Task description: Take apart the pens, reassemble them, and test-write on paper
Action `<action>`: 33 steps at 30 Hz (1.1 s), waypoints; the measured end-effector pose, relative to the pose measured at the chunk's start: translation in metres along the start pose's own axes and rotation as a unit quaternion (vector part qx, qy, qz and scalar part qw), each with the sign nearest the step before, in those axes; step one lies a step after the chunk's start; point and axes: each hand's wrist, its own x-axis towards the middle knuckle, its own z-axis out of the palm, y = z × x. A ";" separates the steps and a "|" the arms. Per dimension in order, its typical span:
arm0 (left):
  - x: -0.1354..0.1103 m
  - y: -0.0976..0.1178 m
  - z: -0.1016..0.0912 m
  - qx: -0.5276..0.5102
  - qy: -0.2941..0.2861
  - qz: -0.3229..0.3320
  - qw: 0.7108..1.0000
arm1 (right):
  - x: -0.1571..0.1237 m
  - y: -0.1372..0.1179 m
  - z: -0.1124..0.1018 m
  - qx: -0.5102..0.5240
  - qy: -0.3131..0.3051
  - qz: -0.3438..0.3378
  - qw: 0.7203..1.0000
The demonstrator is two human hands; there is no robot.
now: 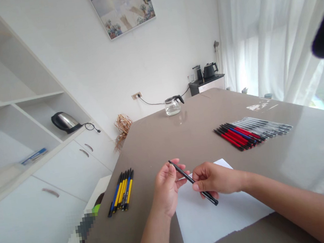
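Note:
A black pen (183,172) is held slantwise over a white sheet of paper (216,225), its narrow end up and to the left. My left hand (166,188) pinches that narrow end between thumb and fingers, the other fingers loosely curled. Around the middle of the barrel, my right hand (214,178) grips with thumb and fingertips. The pen's thick end sticks out below the right hand, above the paper. The paper lies flat beneath both hands, partly covered by the right forearm.
Yellow and blue pens (122,193) lie side by side at the table's left edge. On the right is a row of red and blue pens (237,136) beside clear-barrelled pens (269,126). A glass pot (172,107) stands at the far end of the brown table (158,137).

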 end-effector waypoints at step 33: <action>-0.001 0.000 -0.003 0.048 -0.015 -0.019 0.999 | 0.001 0.003 0.000 0.018 -0.004 -0.015 1.000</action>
